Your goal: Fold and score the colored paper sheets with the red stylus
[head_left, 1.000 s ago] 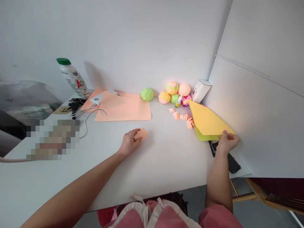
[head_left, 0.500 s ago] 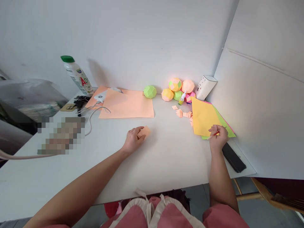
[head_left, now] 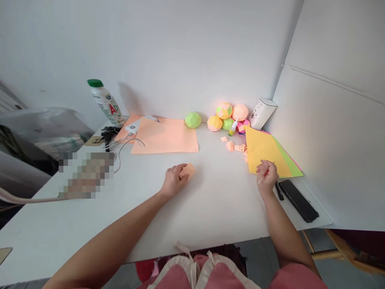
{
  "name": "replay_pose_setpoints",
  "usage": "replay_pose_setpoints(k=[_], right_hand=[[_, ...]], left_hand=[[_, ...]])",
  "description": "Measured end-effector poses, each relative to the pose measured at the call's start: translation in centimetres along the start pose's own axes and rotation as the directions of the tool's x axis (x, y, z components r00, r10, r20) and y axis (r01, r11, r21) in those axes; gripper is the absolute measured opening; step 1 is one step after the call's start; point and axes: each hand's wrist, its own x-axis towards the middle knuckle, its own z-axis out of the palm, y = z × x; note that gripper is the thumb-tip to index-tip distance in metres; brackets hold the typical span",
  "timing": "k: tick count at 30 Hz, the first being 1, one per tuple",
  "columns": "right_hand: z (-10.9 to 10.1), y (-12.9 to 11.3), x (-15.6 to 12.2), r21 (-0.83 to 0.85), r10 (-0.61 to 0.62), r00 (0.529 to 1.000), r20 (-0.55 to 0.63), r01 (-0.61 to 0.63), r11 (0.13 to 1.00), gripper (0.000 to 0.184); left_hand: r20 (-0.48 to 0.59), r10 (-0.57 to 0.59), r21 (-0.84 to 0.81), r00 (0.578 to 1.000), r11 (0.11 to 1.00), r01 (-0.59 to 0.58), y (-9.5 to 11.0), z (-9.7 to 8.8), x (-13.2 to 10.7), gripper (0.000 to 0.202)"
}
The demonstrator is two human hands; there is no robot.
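Observation:
My left hand (head_left: 175, 181) rests on the white table (head_left: 216, 200) with its fingers curled on a small orange paper piece (head_left: 189, 170). My right hand (head_left: 266, 175) is closed round a thin red stick-like tool (head_left: 266, 172), just at the near edge of a stack of yellow, green and pink paper sheets (head_left: 267, 153). A black pen (head_left: 279, 191) and a black phone (head_left: 298, 200) lie on the table to the right of that hand.
Large orange sheets (head_left: 164, 137) lie at the back, with a white charger and cable (head_left: 132, 128) and a green-capped bottle (head_left: 105, 102). Paper balls (head_left: 224, 116), a glue bottle (head_left: 232, 127), small folded orange pieces (head_left: 234, 146) and a white box (head_left: 262, 113) stand by the wall.
My right hand let go of the raised yellow sheet, which now lies flat, and drew back toward me holding the red tool. The left hand stayed on the orange piece.

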Motion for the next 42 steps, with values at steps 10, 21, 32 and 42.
replay_pose_setpoints(k=[10, 21, 32, 42], right_hand=[[13.3, -9.7, 1.2, 0.187, -0.607, 0.656, 0.449, 0.595, 0.781, 0.023], [23.1, -16.3, 1.4, 0.235, -0.675, 0.437, 0.594, 0.709, 0.665, 0.031], [14.3, -9.9, -1.4, 0.263, -0.607, 0.504, 0.614, 0.594, 0.760, 0.024], [-2.9, -5.6, -7.5, 0.363, -0.564, 0.580, 0.588, 0.434, 0.824, 0.019]], left_hand=[[-0.260, -0.079, -0.049, 0.962, 0.996, 0.068, 0.2, -0.7, -0.4, 0.048], [-0.455, 0.094, 0.056, 0.886, 0.995, -0.077, 0.2, -0.4, -0.5, 0.042], [-0.620, -0.066, 0.051, 0.782, 0.991, 0.124, -0.9, -5.3, 2.0, 0.045], [-0.502, -0.316, 0.070, 0.805, 0.913, 0.402, -4.8, -8.2, 4.4, 0.039]])
